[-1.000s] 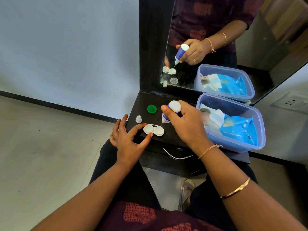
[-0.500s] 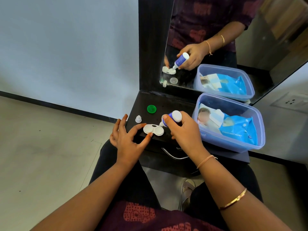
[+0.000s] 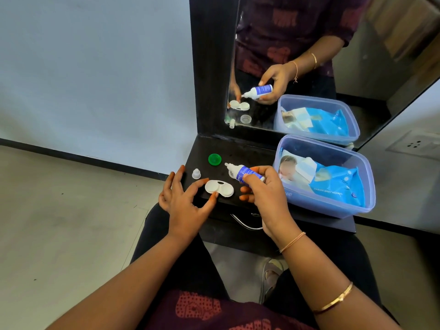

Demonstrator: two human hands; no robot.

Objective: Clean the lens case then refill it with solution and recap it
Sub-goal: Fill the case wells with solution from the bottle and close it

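Note:
The white two-well lens case (image 3: pixel 219 188) lies uncapped on the black shelf (image 3: pixel 247 154). My left hand (image 3: pixel 184 198) steadies it, thumb and forefinger touching its left well. My right hand (image 3: pixel 263 195) grips the small blue-and-white solution bottle (image 3: pixel 242 172), held nearly level with its nozzle pointing left, above and behind the case's right well. A green case cap (image 3: pixel 214 159) sits farther back. A second, clear cap (image 3: pixel 231 173) shows partly behind the bottle. The bottle's small white cap (image 3: pixel 196 173) stands left of the case.
A clear blue plastic tub (image 3: pixel 333 203) with blue wipe packs fills the shelf's right side. A black-framed mirror (image 3: pixel 333 55) rises behind the shelf. A metal drawer handle (image 3: pixel 245 223) lies under the shelf's front edge. My knees are below it.
My right hand has tipped the bottle from nozzle-down over the case to nearly level, nozzle lifted off the right well. My left hand has stayed on the case.

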